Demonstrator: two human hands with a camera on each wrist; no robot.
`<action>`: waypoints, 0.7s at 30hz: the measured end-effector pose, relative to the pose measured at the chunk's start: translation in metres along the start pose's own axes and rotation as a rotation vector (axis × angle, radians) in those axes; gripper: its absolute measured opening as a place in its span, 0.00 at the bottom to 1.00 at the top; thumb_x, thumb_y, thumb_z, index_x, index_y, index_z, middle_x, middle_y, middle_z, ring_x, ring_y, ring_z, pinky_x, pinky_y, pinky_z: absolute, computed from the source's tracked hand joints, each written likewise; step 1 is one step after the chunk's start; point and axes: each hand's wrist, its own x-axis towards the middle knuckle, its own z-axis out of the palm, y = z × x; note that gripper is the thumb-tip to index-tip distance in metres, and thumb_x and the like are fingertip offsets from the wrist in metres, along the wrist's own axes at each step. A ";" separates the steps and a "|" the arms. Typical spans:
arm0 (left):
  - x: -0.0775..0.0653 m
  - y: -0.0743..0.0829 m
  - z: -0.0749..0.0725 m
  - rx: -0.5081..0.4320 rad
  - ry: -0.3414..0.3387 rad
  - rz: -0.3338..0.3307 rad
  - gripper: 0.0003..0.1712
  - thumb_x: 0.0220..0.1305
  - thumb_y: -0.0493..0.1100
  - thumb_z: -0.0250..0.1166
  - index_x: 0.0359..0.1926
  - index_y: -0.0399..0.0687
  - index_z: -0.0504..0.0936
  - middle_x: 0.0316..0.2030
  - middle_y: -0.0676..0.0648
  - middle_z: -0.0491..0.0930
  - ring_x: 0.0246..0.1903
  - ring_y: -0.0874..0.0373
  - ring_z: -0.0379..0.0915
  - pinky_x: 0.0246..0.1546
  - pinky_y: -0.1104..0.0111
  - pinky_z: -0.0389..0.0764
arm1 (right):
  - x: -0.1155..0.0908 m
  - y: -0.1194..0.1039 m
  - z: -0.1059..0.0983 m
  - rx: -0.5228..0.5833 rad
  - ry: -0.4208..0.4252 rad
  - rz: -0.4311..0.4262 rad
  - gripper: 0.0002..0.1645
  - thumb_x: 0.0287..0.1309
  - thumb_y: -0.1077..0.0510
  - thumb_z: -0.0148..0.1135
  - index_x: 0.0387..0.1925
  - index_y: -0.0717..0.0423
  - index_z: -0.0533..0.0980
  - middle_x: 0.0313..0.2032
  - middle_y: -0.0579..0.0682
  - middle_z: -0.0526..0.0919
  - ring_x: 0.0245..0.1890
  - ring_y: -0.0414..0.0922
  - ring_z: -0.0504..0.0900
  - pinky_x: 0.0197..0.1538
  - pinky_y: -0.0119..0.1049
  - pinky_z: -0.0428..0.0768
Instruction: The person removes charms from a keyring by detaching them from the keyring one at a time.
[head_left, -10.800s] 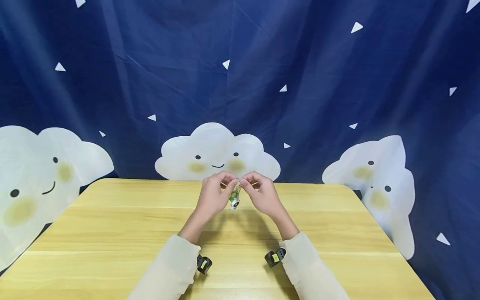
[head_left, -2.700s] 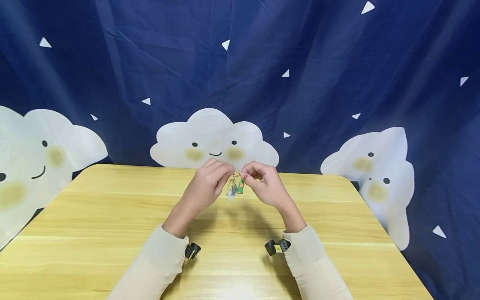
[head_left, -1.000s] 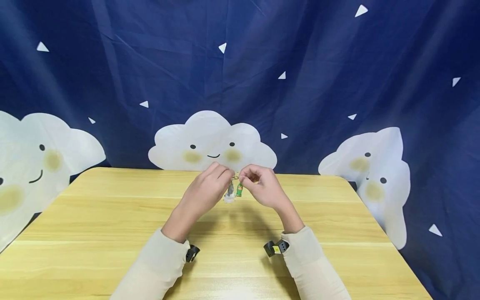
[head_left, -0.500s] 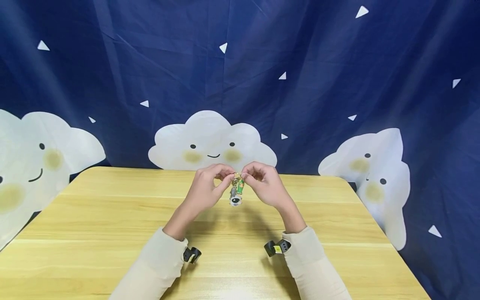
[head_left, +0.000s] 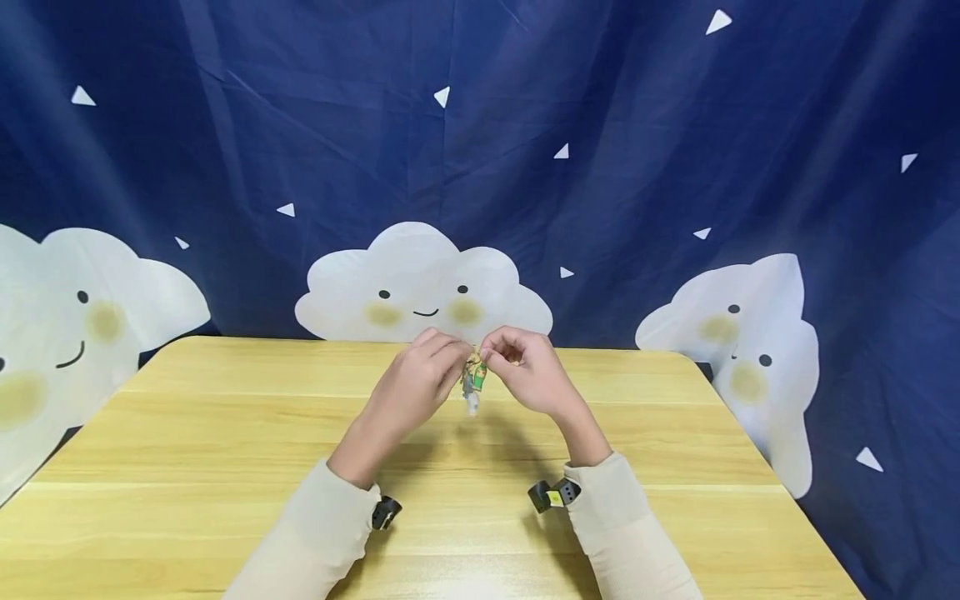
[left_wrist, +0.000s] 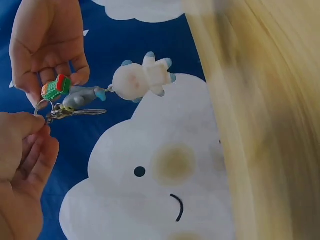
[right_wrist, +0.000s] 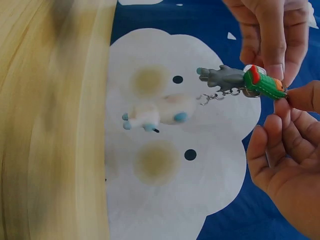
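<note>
A key ring [left_wrist: 45,103] is held up over the far part of the table, between both hands. My left hand [head_left: 417,377] pinches it with thumb and fingers, the back of the hand turned up. From the other side the thumb and forefinger of my right hand [head_left: 528,372] pinch the ring beside a green charm with red and orange parts [right_wrist: 265,84]. Also dangling are a grey animal-like charm [right_wrist: 223,78], a white figure with blue feet [left_wrist: 134,81] on a small chain, and a thin metal piece [left_wrist: 90,112], perhaps a key. Fingertips partly hide the ring.
Below the hands lies a light wooden table [head_left: 645,500]. Behind its far edge hangs a dark blue curtain [head_left: 360,150] printed with white clouds [head_left: 423,275] and triangles. Each wrist wears a black camera mount [head_left: 555,496] over a pale sleeve.
Over the last half second my left hand has rolled over, hiding its thumb from the head view, and the charms have turned. The right hand stays nearly still. Earlier, the left hand was likewise turning back and forth.
</note>
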 end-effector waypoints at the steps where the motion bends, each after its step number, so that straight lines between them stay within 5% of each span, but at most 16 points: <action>1: 0.000 0.000 0.001 -0.059 0.004 -0.059 0.06 0.65 0.31 0.69 0.43 0.38 0.87 0.37 0.46 0.86 0.38 0.54 0.80 0.39 0.67 0.84 | 0.000 0.000 0.000 0.003 0.007 -0.001 0.06 0.68 0.64 0.62 0.35 0.56 0.82 0.27 0.46 0.80 0.28 0.46 0.75 0.33 0.35 0.75; 6: -0.001 -0.003 0.003 -0.328 0.006 -0.334 0.04 0.68 0.36 0.69 0.42 0.41 0.88 0.33 0.49 0.87 0.34 0.60 0.82 0.37 0.68 0.85 | 0.000 -0.002 0.000 0.028 0.019 0.005 0.06 0.68 0.64 0.61 0.36 0.56 0.83 0.29 0.48 0.82 0.30 0.46 0.76 0.35 0.35 0.76; 9: -0.001 -0.004 0.003 -0.418 0.009 -0.413 0.03 0.68 0.35 0.69 0.41 0.41 0.87 0.32 0.49 0.87 0.33 0.60 0.83 0.39 0.67 0.86 | 0.000 -0.003 0.000 0.038 0.019 0.012 0.05 0.69 0.64 0.62 0.36 0.56 0.83 0.29 0.49 0.82 0.30 0.47 0.76 0.35 0.35 0.76; 12: -0.001 -0.004 0.001 -0.398 0.018 -0.386 0.03 0.67 0.33 0.68 0.40 0.41 0.87 0.32 0.50 0.86 0.32 0.60 0.82 0.37 0.67 0.85 | 0.000 -0.004 0.001 0.016 0.015 0.009 0.05 0.68 0.64 0.61 0.35 0.56 0.82 0.28 0.47 0.82 0.30 0.46 0.77 0.36 0.36 0.77; 17: 0.000 -0.005 -0.002 -0.237 0.014 -0.218 0.04 0.67 0.31 0.67 0.40 0.40 0.87 0.33 0.48 0.85 0.35 0.57 0.79 0.37 0.67 0.83 | 0.000 -0.002 0.002 -0.054 -0.024 -0.022 0.06 0.68 0.64 0.60 0.34 0.55 0.81 0.27 0.45 0.81 0.29 0.44 0.78 0.38 0.38 0.80; 21: 0.000 -0.005 -0.005 -0.185 0.004 -0.150 0.04 0.68 0.31 0.66 0.40 0.40 0.86 0.36 0.47 0.85 0.39 0.56 0.78 0.41 0.68 0.83 | -0.001 -0.001 0.002 -0.059 -0.073 -0.035 0.06 0.71 0.62 0.60 0.35 0.55 0.80 0.28 0.45 0.81 0.30 0.43 0.78 0.39 0.40 0.81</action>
